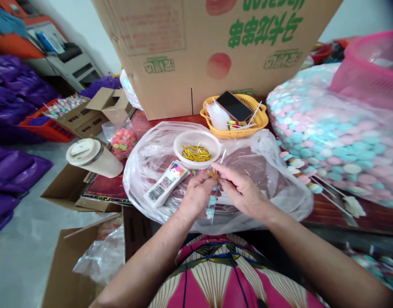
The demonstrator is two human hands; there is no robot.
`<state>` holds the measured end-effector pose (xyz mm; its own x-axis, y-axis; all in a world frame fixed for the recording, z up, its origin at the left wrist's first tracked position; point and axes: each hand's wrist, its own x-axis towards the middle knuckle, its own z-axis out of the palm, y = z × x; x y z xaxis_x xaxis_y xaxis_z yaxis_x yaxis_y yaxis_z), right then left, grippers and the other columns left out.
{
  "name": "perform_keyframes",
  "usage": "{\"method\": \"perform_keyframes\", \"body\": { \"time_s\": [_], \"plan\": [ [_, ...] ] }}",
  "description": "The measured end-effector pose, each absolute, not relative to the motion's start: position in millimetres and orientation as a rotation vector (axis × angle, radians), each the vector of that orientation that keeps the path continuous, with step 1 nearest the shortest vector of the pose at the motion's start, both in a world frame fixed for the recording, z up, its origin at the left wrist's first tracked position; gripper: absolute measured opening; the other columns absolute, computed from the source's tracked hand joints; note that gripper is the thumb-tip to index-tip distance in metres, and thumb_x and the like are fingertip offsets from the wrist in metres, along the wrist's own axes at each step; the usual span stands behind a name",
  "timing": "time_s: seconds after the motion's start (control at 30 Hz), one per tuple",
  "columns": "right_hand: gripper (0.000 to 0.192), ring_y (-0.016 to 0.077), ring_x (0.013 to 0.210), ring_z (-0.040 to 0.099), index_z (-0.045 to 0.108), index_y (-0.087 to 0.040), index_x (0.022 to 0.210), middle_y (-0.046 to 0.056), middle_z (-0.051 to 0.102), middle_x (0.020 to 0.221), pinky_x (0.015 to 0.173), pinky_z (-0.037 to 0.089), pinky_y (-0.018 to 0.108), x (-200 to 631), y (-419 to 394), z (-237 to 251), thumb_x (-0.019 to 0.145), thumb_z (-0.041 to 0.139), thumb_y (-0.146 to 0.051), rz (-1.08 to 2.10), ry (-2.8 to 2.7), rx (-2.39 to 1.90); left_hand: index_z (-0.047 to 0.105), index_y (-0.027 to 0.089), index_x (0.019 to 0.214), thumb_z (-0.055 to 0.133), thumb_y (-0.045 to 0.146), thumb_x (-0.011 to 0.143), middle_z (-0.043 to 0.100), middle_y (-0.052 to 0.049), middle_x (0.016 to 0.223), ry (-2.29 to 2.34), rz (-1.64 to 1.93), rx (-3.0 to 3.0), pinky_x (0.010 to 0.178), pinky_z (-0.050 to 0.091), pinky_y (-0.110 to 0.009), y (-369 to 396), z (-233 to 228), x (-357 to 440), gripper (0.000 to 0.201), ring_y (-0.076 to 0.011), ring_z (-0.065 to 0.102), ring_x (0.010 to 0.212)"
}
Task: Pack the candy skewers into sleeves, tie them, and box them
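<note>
My left hand (197, 193) is closed round a bagged marshmallow skewer (211, 206), whose blue and white pieces hang below the fingers. A white stick end (223, 156) pokes out above. At the neck of the bag sits a gold twist tie (213, 173). My right hand (241, 190) pinches at this tie, its index finger stretched over it; the fingertips partly hide the tie. Just beyond my hands stands a white bowl (178, 149) with loose gold twist ties (196, 153) in it. Left of my left hand lies a stack of printed cards (167, 184).
A clear plastic sheet (145, 158) covers the table. Behind are a yellow basket (212, 131) holding a phone (235, 106) and a large carton (190, 81). A tumbler (100, 159) stands left; a big bag of marshmallows (347, 141) and loose skewers (331, 199) lie right.
</note>
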<state>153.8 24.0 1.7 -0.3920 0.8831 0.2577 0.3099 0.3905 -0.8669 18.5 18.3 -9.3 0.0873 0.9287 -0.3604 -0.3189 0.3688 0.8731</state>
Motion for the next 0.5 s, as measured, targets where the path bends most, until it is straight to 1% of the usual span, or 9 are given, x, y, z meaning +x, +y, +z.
{"method": "perform_keyframes", "body": {
  "time_s": [0.07, 0.13, 0.2, 0.27, 0.37, 0.4, 0.43, 0.47, 0.5],
  "plan": [
    [0.051, 0.0135, 0.060, 0.054, 0.042, -0.019, 0.141, -0.002, 0.058, 0.066, 0.059, 0.047, 0.026, 160, 24, -4, 0.089, 0.042, -0.020, 1.008, -1.904, -1.040, 0.061, 0.016, 0.063, 0.059, 0.025, 0.069, 0.056, 0.000, 0.057, 1.101, 0.983, 0.815, 0.050, 0.040, -0.022, 16, -8, 20, 0.012, -0.0105, 0.049, 0.050],
    [0.059, 0.0132, 0.055, 0.050, 0.031, -0.019, 0.147, -0.004, 0.054, 0.062, 0.055, 0.044, 0.025, 166, 26, -6, 0.089, 0.043, -0.019, 1.021, -1.916, -1.067, 0.059, 0.016, 0.060, 0.058, 0.025, 0.072, 0.054, 0.000, 0.057, 1.075, 0.932, 0.922, 0.051, 0.039, -0.022, 13, -5, 18, 0.015, -0.0109, 0.048, 0.053],
    [0.061, 0.0141, 0.055, 0.051, 0.031, -0.019, 0.147, -0.003, 0.056, 0.061, 0.057, 0.044, 0.027, 169, 25, -7, 0.087, 0.044, -0.018, 0.957, -1.955, -1.129, 0.058, 0.016, 0.057, 0.061, 0.027, 0.073, 0.052, 0.001, 0.058, 1.067, 0.909, 1.014, 0.054, 0.039, -0.021, 10, -1, 18, 0.020, -0.0108, 0.047, 0.056],
    [0.063, 0.0154, 0.057, 0.054, 0.031, -0.018, 0.147, -0.001, 0.059, 0.064, 0.060, 0.045, 0.029, 168, 20, -11, 0.086, 0.046, -0.017, 0.863, -1.967, -1.209, 0.060, 0.016, 0.058, 0.065, 0.032, 0.075, 0.052, 0.002, 0.059, 1.081, 0.941, 1.017, 0.055, 0.040, -0.021, 6, -2, 19, 0.023, -0.0108, 0.046, 0.058],
    [0.065, 0.0161, 0.060, 0.057, 0.030, -0.018, 0.145, -0.001, 0.062, 0.069, 0.060, 0.047, 0.029, 163, 11, -20, 0.085, 0.052, -0.022, 0.793, -1.748, -1.298, 0.064, 0.016, 0.062, 0.068, 0.040, 0.075, 0.053, 0.002, 0.056, 1.093, 1.056, 0.863, 0.053, 0.039, -0.020, 4, -10, 21, 0.028, -0.0090, 0.045, 0.052],
    [0.059, 0.0157, 0.059, 0.057, 0.036, -0.018, 0.141, -0.001, 0.061, 0.068, 0.059, 0.047, 0.028, 162, 8, -22, 0.085, 0.054, -0.025, 0.794, -1.678, -1.296, 0.064, 0.015, 0.062, 0.071, 0.040, 0.073, 0.053, 0.002, 0.055, 1.074, 1.060, 0.801, 0.052, 0.039, -0.020, 4, -13, 21, 0.028, -0.0082, 0.045, 0.050],
    [0.046, 0.0154, 0.058, 0.057, 0.046, -0.019, 0.132, -0.001, 0.061, 0.067, 0.058, 0.047, 0.028, 163, 5, -23, 0.086, 0.054, -0.026, 0.790, -1.661, -1.271, 0.065, 0.015, 0.062, 0.075, 0.040, 0.070, 0.054, 0.001, 0.055, 1.040, 1.029, 0.741, 0.052, 0.040, -0.020, 5, -15, 20, 0.028, -0.0078, 0.046, 0.049],
    [0.030, 0.0153, 0.059, 0.057, 0.057, -0.019, 0.117, -0.001, 0.060, 0.066, 0.058, 0.047, 0.028, 165, 4, -23, 0.088, 0.053, -0.026, 0.773, -1.703, -1.224, 0.066, 0.013, 0.064, 0.079, 0.038, 0.065, 0.057, 0.000, 0.056, 0.989, 0.962, 0.678, 0.053, 0.042, -0.021, 7, -15, 19, 0.028, -0.0082, 0.049, 0.049],
    [0.017, 0.0157, 0.061, 0.057, 0.063, -0.020, 0.099, 0.001, 0.060, 0.065, 0.060, 0.048, 0.028, 168, 3, -22, 0.089, 0.051, -0.026, 0.741, -1.788, -1.151, 0.068, 0.012, 0.066, 0.083, 0.037, 0.061, 0.060, -0.001, 0.058, 0.924, 0.871, 0.615, 0.055, 0.044, -0.022, 8, -15, 17, 0.029, -0.0094, 0.053, 0.051]
  ]
}}
